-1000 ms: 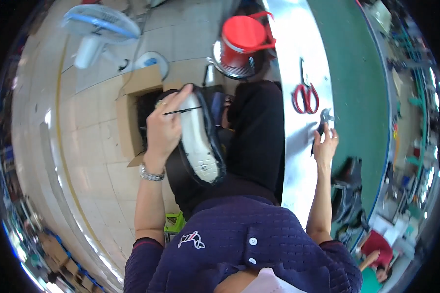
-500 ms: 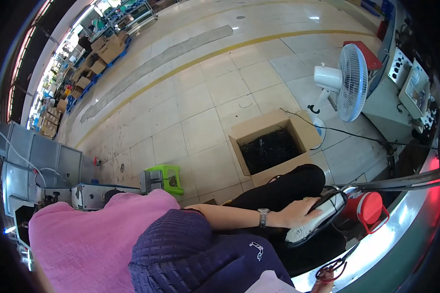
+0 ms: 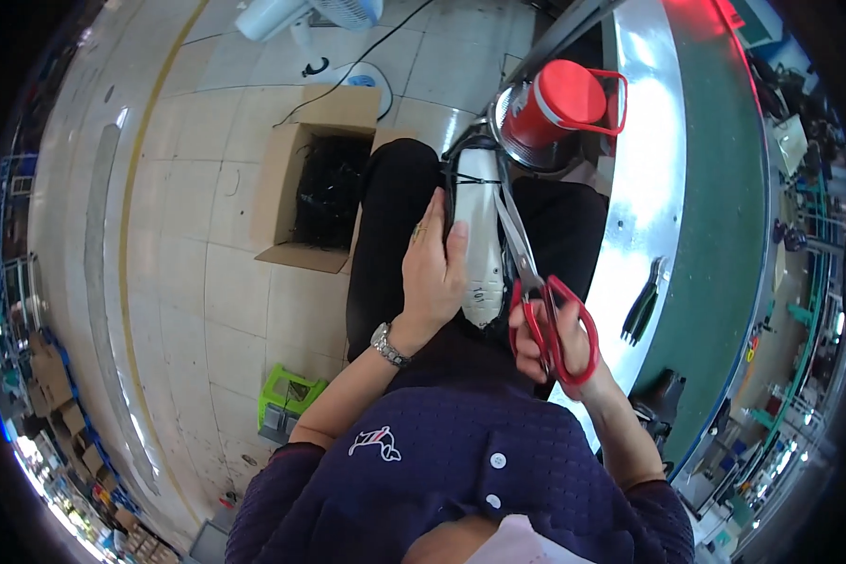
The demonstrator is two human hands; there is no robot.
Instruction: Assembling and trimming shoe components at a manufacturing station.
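A white shoe last (image 3: 480, 240), wrapped at the sides in black material, lies sole up between my thighs. Thin black cord crosses its upper part. My left hand (image 3: 434, 273) grips its left side, fingers along the black edge and thumb on the white sole. In my right hand (image 3: 553, 338) is a pair of scissors (image 3: 528, 273) with red handles, my fingers through the loops. Their blades point away from me along the right edge of the last, at the black material; whether they touch it is hard to tell.
A red-lidded jug (image 3: 568, 94) stands beyond the last, beside a metal bench edge (image 3: 650, 179). Black-handled pliers (image 3: 643, 305) lie on the bench. An open cardboard box (image 3: 282, 202) of black scraps sits left of my knee, with a fan (image 3: 348, 11) past it and a green stool (image 3: 289, 393) nearer.
My view has swung right toward the bench. The scissors, earlier low by the bench in my right hand, are now up beside the last. My left hand still holds the last.
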